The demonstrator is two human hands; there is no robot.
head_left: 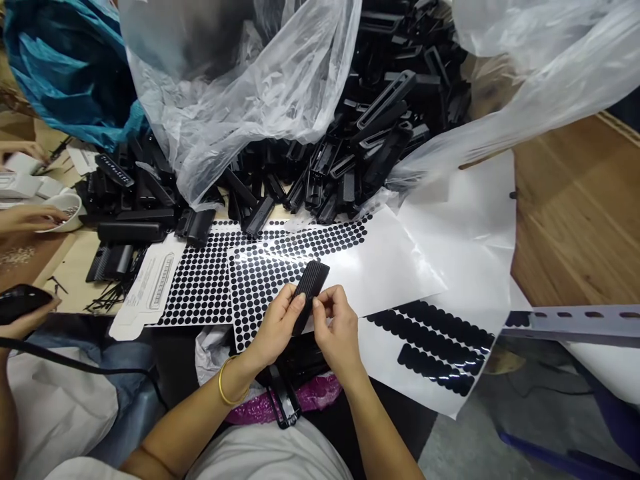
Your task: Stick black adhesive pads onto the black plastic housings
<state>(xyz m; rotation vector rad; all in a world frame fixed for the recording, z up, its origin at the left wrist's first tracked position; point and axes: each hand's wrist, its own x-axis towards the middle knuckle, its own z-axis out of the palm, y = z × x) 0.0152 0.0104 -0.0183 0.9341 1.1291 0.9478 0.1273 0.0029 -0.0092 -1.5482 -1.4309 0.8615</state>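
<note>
My left hand (276, 328) is closed round a slim black plastic piece (312, 279) with a ribbed, carbon-look surface, holding it tilted over the sticker sheets. Beside its right edge, my right hand (339, 328) is pinched, thumb against forefinger; whatever lies between those fingertips is too small or hidden to make out. Beneath both hands lies a white sheet of round black stickers (265, 283), its right part bare. A second dotted sheet (197, 280) extends to the left under it. In my lap rests another black plastic part (286, 399), near magenta wrapping (320, 392).
Black plastic parts (385, 113) are heaped at the back among clear plastic bags (240, 100). A printed card (156, 283) lies left. On the right, backing paper carries black sticker rows (435, 333). Further left, other people's hands (33, 217) work near a white bowl (67, 212).
</note>
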